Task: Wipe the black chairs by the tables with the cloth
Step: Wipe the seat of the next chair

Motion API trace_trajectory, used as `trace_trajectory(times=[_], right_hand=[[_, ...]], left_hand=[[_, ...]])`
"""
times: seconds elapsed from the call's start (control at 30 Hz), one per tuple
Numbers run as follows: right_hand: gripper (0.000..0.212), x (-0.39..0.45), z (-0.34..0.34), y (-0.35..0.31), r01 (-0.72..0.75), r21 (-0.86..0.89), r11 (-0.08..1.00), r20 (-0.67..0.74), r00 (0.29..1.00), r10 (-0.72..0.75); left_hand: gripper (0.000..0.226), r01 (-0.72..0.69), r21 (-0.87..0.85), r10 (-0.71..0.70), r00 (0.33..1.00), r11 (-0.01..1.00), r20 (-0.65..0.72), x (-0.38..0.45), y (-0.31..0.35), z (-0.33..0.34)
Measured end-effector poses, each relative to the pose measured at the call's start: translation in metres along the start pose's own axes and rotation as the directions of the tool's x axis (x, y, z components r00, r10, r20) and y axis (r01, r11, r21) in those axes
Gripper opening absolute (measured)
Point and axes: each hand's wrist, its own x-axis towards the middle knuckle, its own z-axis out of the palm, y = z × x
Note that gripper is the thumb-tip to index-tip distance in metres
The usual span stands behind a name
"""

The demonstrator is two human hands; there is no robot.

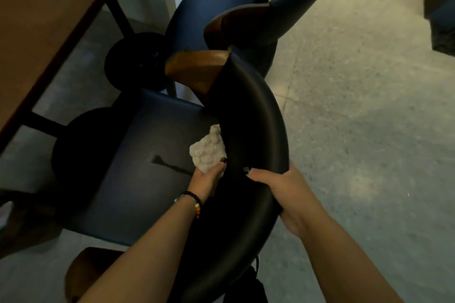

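Speckled grey floor (pixel 357 130), lit brighter toward 3 o'clock. Brown table (pixel 37 39) at 10 o'clock; round black bases (pixel 133 61) beneath it.

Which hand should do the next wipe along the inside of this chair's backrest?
The left hand: it already holds the cloth beside the curved backrest. The right hand grips the backrest's top edge, seemingly steadying the chair.

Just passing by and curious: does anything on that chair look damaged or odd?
One thing stands out: a dark slit-like mark on the chair seat, just left of the left hand holding the cloth. It may be a tear; the dim picture doesn't settle it.
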Motion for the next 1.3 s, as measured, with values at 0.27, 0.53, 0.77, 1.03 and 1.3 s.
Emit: trace_trajectory(times=[0.27, 0.53, 0.77, 1.03, 1.3], right_hand=[[0.052, 0.014, -0.012, 0.009, 0.106, -0.02, 0.994, 0.134, 0.986, -0.103], [0.05, 0.014, -0.028, -0.002, 0.143, 0.018, 0.99, 0.137, 0.98, -0.144], [0.045, 0.0, -0.093, -0.017, 0.161, -0.034, 0.986, 0.1, 0.983, -0.157], [0.048, -0.003, -0.15, -0.013, 0.123, -0.034, 0.992, 0.076, 0.99, -0.12], [0.049, 0.004, -0.164, -0.015, 0.086, -0.039, 0.996, 0.062, 0.995, -0.084]], left_hand=[[0.047, 0.246, -0.122, -0.204, 0.938, 0.962, 0.281, 0.008, 0.002, 0.004], [0.063, 0.248, -0.08, -0.22, 0.94, 0.966, 0.261, 0.0, 0.01, 0.031], [0.053, 0.315, -0.077, -0.281, 0.914, 0.946, 0.291, -0.024, 0.006, 0.096], [0.055, 0.305, -0.016, -0.288, 0.913, 0.952, 0.29, -0.027, -0.007, 0.152], [0.059, 0.287, -0.034, -0.269, 0.928, 0.957, 0.257, -0.016, -0.015, 0.166]])
